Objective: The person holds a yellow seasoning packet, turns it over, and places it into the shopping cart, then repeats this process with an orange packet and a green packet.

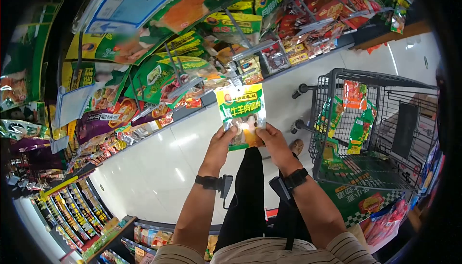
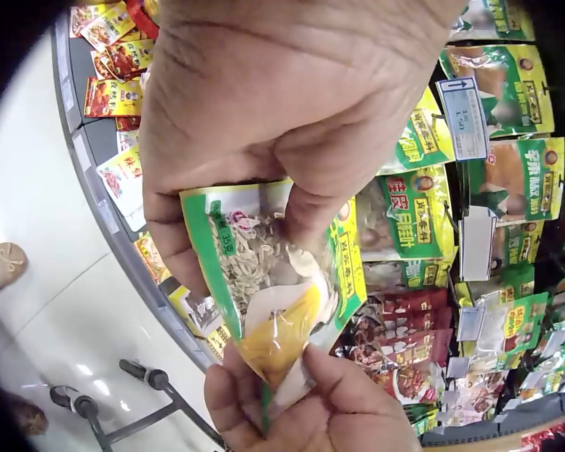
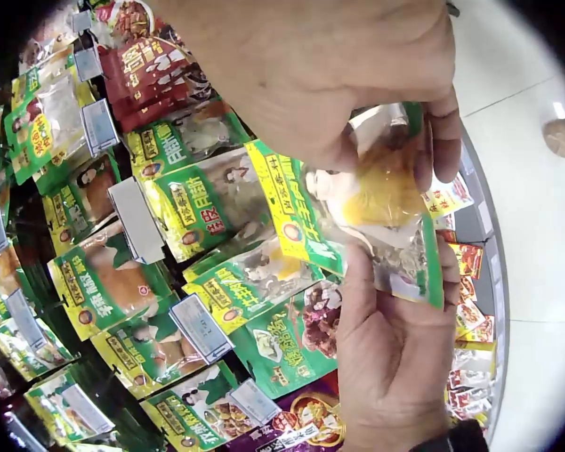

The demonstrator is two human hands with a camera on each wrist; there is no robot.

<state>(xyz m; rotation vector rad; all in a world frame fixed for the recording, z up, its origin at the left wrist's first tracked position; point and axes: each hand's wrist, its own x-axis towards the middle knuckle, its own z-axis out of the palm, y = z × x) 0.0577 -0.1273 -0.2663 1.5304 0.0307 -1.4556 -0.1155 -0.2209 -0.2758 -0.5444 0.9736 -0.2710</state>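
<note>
Clamping the packet [image 1: 244, 112] at both edges are fingers of left hand [image 1: 219, 149] and right hand [image 1: 279, 147]; floor [image 1: 159, 158] separates shelves [image 1: 183, 113] from cart [image 1: 405, 127].

The rack [image 1: 308, 60] extends along the left and front. Packs [image 1: 190, 67] hang on its pegs [image 1: 237, 24]; tags [image 1: 77, 104] sit at the peg ends. The cart [image 1: 370, 77] stands to the right, apart from the rack, with floor [image 1: 144, 168] between. In the cart, one pack [image 1: 355, 94] lies near the far edge, another [image 1: 335, 115] near the left edge. The held pack [image 1: 242, 115] is left of the cart.
</note>
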